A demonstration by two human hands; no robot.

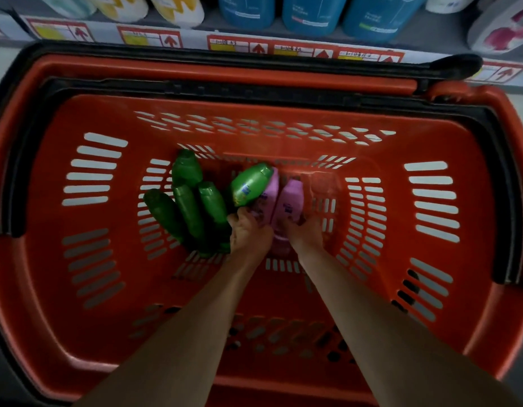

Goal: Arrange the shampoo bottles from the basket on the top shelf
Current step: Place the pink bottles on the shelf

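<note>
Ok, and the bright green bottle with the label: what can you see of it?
The bright green bottle is glossy plastic, a flattened oval, with a matching green cap at its upper-right end and a blue and yellow label whose print is unreadable. It lies tilted inside the red basket, cap toward the shelf, leaning against a pink bottle on its right. The left hand touches its lower end; whether it grips this bottle or the pink one is unclear.

Arms extended; left hand [250,233], right hand [305,235] adjacent, fingers seemingly curled.
</note>
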